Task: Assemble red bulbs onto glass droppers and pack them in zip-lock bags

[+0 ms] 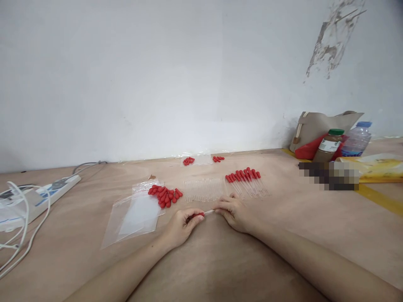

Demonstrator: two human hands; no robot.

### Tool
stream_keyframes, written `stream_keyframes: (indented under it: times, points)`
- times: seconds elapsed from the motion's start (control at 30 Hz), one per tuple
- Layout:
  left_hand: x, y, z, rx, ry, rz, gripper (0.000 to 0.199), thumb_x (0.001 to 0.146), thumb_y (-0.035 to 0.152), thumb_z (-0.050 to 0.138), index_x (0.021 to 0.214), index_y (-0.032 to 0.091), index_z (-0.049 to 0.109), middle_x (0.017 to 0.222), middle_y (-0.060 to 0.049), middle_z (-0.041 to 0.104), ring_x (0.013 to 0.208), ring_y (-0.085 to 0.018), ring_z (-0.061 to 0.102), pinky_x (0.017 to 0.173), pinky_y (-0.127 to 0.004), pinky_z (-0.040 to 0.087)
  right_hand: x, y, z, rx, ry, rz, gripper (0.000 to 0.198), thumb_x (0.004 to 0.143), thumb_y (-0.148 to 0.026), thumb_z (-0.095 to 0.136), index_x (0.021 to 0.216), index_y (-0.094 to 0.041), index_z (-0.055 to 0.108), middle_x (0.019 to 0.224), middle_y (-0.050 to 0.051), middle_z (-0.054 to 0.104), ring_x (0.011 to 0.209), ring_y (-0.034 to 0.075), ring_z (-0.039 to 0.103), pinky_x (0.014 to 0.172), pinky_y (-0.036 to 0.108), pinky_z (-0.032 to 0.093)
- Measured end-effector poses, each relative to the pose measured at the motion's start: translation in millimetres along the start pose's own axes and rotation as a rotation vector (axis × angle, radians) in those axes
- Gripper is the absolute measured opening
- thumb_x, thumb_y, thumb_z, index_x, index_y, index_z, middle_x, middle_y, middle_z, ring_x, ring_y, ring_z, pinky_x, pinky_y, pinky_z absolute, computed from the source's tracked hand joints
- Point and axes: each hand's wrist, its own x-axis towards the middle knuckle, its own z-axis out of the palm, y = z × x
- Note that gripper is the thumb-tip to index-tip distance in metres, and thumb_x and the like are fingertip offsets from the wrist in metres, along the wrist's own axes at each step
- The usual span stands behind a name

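Observation:
My left hand [185,224] is closed on a red rubber bulb [199,214], pinched between thumb and fingers. My right hand [233,213] grips a thin clear glass tube [209,212], whose left end meets the bulb; how deep it sits inside is hidden. Just beyond my hands lies a row of bare glass tubes [203,189]. To its right are several droppers [247,178] with red bulbs on their upper ends. A heap of loose red bulbs [165,195] rests on the left, partly on clear plastic bags [138,218].
Small groups of red bulbs [189,161] lie near the wall on clear plastic. A white power strip [47,199] with cables [23,235] stands at the left. At the right are a green-capped bottle [329,146], a blue-capped bottle [355,140], a grey bag [327,121] and a yellow packet [378,167].

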Motion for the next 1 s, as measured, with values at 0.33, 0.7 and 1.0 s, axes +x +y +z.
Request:
stream_keyframes:
  times: [0.33,0.7,1.0]
  points:
    - [-1,5,-2,0.161,-0.027,0.08,0.02,0.085,0.028,0.044,0.082,0.019,0.061,0.075,0.0,0.061,0.072,-0.013,0.055,0.065,-0.022,0.042,-4,-9,3,-0.148,0.055,-0.062,0.022,0.084,-0.017,0.04,0.078,-0.018,0.061,0.071,0.002,0.06,0.061,0.01,0.046,0.067,0.029,0.023]
    - [1,0,-12,0.321,-0.072,0.32,0.019,0.087,0.023,0.042,0.093,0.019,0.06,0.083,-0.003,0.063,0.074,-0.014,0.057,0.066,-0.023,0.045,-2,-19,6,0.074,-0.05,0.096,0.022,0.085,-0.02,0.039,0.079,-0.018,0.06,0.074,0.0,0.061,0.069,0.011,0.051,0.071,0.026,0.031]
    - [0,-7,-14,0.298,0.102,0.253,0.035,0.084,0.024,0.047,0.118,0.025,0.045,0.111,-0.005,0.052,0.09,-0.016,0.054,0.073,-0.027,0.048,2,-32,-16,-0.205,-0.096,0.162,0.021,0.081,-0.024,0.042,0.074,-0.018,0.061,0.077,0.003,0.062,0.075,0.014,0.052,0.07,0.028,0.03]
